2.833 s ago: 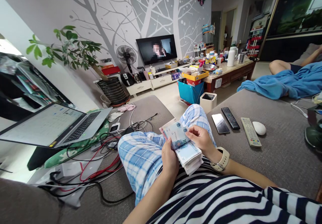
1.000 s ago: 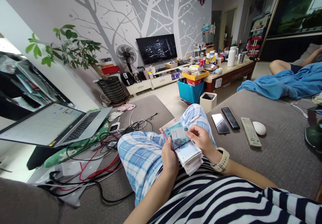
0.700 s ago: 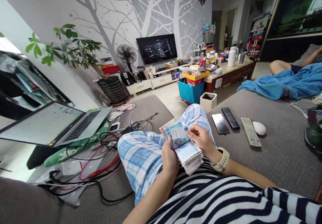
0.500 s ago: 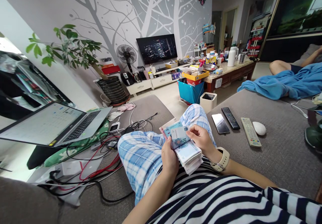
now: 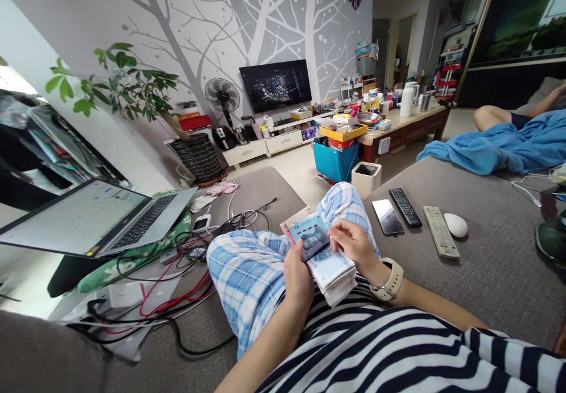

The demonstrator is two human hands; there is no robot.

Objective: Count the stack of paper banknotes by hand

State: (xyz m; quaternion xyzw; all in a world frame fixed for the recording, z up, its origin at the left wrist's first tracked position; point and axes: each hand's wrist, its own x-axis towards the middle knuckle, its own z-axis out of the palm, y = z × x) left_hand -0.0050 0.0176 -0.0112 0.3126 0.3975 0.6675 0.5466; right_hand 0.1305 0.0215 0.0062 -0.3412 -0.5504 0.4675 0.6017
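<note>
A thick stack of banknotes (image 5: 332,268), bent over at the middle, is held above my lap. My left hand (image 5: 298,276) is closed around its left side, thumb pressed on the folded-back notes. On that folded part a blue-green note (image 5: 313,237) shows a portrait, with pinkish note edges sticking out behind it. My right hand (image 5: 354,244) has its fingers curled, thumb and fingertips pinched at the fold where the notes part. How many notes lie between those fingertips is too small to tell. A pale watch (image 5: 389,281) circles my right wrist.
On the sofa to my right lie a phone (image 5: 388,216), a black remote (image 5: 405,207), a beige remote (image 5: 441,232) and a white mouse (image 5: 455,225). An open laptop (image 5: 145,219) and tangled cables (image 5: 190,304) are at left. Ahead stands a small bin (image 5: 366,181).
The note showing a 10 on the folded-back part is replaced by a portrait side. My right fingertips have come back from that note to the stack's fold. My left hand stays put.
</note>
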